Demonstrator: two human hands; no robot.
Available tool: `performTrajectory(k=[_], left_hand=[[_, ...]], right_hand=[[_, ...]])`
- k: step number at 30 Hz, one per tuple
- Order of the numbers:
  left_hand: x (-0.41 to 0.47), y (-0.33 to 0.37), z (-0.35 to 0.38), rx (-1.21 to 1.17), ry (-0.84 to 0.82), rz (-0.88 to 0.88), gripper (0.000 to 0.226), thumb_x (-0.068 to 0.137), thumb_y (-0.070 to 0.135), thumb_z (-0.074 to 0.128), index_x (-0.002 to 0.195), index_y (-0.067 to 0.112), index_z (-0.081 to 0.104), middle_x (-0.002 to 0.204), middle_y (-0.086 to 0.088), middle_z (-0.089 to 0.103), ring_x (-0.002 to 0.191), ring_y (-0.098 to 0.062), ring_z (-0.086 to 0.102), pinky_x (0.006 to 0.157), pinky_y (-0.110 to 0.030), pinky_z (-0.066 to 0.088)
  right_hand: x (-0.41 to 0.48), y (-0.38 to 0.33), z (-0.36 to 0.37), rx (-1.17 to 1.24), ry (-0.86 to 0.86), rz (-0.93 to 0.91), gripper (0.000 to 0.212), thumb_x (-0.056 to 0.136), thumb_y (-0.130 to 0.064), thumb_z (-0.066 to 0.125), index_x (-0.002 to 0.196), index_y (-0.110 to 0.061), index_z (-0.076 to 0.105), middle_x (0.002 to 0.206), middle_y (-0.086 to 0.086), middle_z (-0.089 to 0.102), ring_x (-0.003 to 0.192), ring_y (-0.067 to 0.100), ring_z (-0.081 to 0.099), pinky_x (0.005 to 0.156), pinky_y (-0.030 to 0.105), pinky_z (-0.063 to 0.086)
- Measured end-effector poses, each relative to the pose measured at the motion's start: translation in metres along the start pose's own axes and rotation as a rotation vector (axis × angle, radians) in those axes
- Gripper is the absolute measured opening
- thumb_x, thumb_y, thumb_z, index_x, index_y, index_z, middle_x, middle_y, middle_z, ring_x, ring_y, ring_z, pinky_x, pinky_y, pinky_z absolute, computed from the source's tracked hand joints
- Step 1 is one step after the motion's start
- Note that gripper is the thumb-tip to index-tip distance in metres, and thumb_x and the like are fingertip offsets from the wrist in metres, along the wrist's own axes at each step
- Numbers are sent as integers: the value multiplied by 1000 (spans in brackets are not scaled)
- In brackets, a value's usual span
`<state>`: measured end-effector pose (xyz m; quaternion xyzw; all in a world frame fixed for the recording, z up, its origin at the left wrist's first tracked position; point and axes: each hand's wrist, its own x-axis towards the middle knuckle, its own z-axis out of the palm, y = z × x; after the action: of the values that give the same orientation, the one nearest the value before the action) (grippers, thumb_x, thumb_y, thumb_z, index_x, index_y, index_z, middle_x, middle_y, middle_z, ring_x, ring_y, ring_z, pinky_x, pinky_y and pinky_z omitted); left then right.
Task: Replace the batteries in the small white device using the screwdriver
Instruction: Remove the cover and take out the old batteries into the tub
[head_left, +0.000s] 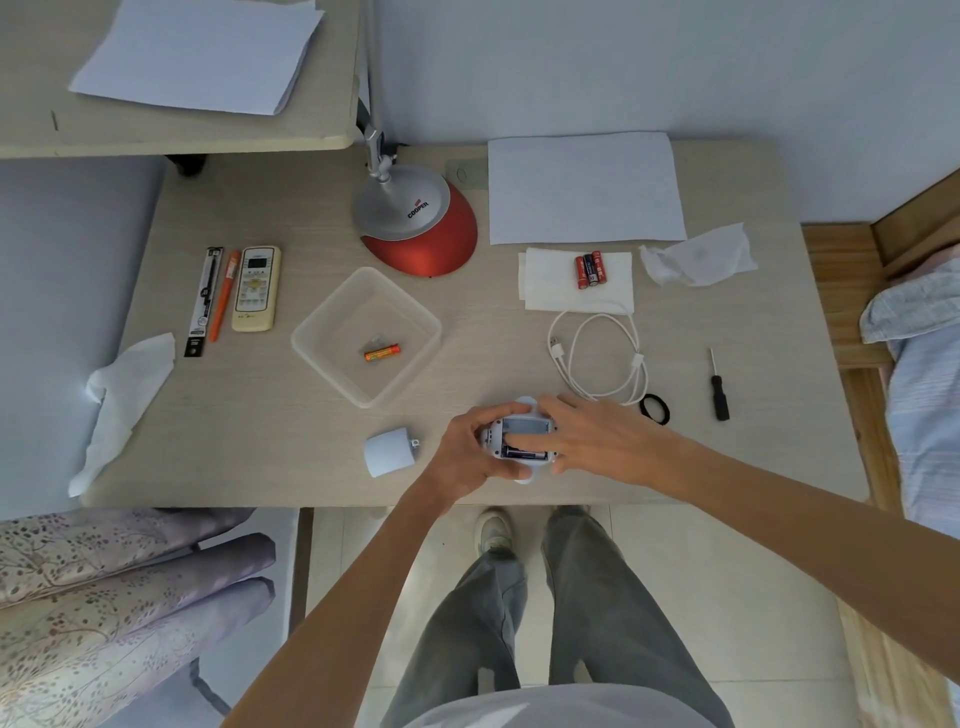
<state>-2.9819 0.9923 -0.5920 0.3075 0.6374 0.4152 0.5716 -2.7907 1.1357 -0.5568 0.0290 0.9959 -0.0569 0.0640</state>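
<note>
On the pale desk (260, 415), just near-right of the clear tray (402, 370), the left hand (467, 452) clasps the small white device (522, 427) while the right hand (597, 436), fingers straight, presses into its open bay, where levering the cell up from its spring end seems best.

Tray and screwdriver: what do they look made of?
Tray: probably plastic, translucent and frosted. The grain of the table shows through its floor and walls.
Screwdriver: the thin shaft looks like bare grey metal. The handle is black and matte, likely plastic or rubber, but it is too small to tell which.
</note>
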Motion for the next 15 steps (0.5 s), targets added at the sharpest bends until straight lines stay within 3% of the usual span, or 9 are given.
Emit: performTrajectory(k=[4, 7, 9, 12, 15], left_hand=[[-2, -1, 0, -8, 18, -4, 86, 62, -7, 99, 138, 20, 72, 133, -8, 68, 117, -13, 71, 91, -25, 62], [-2, -2, 1, -15, 32, -8, 83, 62, -5, 100, 136, 21, 73, 133, -9, 69, 121, -23, 72, 95, -34, 64], [-3, -1, 2, -12, 34, -17, 83, 62, -6, 100, 136, 22, 73, 133, -8, 69, 120, -21, 72, 94, -34, 65], [-4, -2, 3, -18, 34, -25, 83, 63, -6, 99, 136, 22, 72, 133, -7, 69, 119, -19, 72, 92, -32, 65], [-2, -3, 1, -20, 32, -35, 82, 63, -4, 101, 136, 23, 72, 133, -7, 70, 121, -24, 72, 94, -36, 65]], right_hand=[[-15, -12, 8, 139, 100, 150, 87, 85, -27, 89, 157, -33, 39, 128, 5, 56, 98, 22, 63, 71, 33, 62], [-23, -29, 22, 513, 179, 456, 86, 89, -23, 85, 158, -36, 36, 141, -4, 57, 123, 18, 61, 94, 42, 61], [-21, -41, 31, 762, 266, 654, 84, 85, -17, 88, 155, -33, 45, 141, -12, 58, 125, 12, 61, 104, 43, 58], [-11, -56, 37, 1005, 398, 810, 73, 75, -4, 89, 139, -27, 63, 129, -15, 66, 113, 9, 69, 98, 43, 62], [-4, -62, 40, 1091, 460, 925, 65, 69, 2, 89, 125, -26, 71, 115, -13, 71, 103, 7, 71, 88, 40, 65]])
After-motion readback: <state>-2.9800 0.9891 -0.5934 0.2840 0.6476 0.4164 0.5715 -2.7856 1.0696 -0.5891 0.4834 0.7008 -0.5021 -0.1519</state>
